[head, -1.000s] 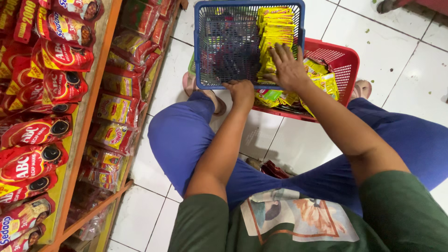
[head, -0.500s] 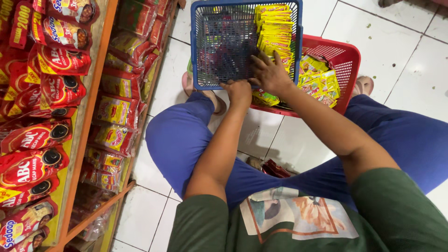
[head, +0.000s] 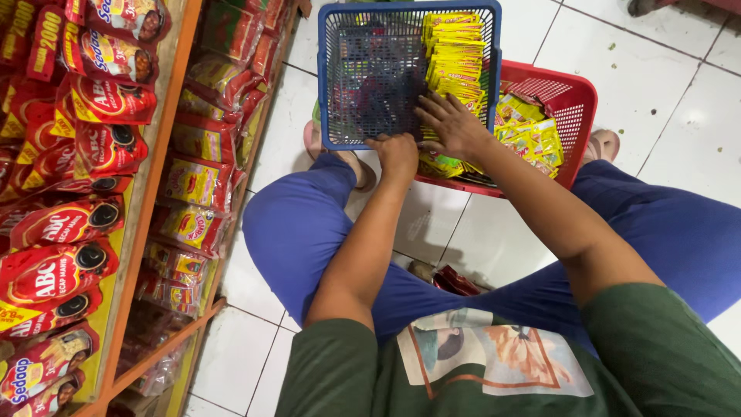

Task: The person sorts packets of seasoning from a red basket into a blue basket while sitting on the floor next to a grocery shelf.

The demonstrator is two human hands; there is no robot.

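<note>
Blue plastic mesh basket [head: 370, 77] sat on the white tiled floor [head: 679, 100], straight-walled, with a solid rim and open lattice sides and bottom. It partly overlapped a red mesh basket [head: 575, 100] lying behind and to its right. Along the blue basket's right wall stood a tight row of yellow sachets [head: 455, 54], stacked on edge, glossy, with red and green print; the rest of the blue basket's bottom showed bare lattice. More of the same sachets [head: 532, 131] lay loose and jumbled in the red basket.

Left hand [head: 397, 154]: grip closed over the near rim of the blue basket, fingers curled over the edge, near its right corner. Right hand [head: 451, 123]: fingers spread wide, palm down, resting at the near end of the sachet row where the two baskets met; whether it pinched a sachet could not be told.

Person sat cross-legged on the floor, blue trousers [head: 309, 224], green printed shirt [head: 478, 371]. Wooden shelf [head: 147, 193] ran along the left edge, packed with red pouches [head: 69, 224] on the upper tier and smaller red-and-yellow packets [head: 193, 185] on the lower tier. A small dark red wrapper [head: 455, 279] lay on the floor between the legs.
</note>
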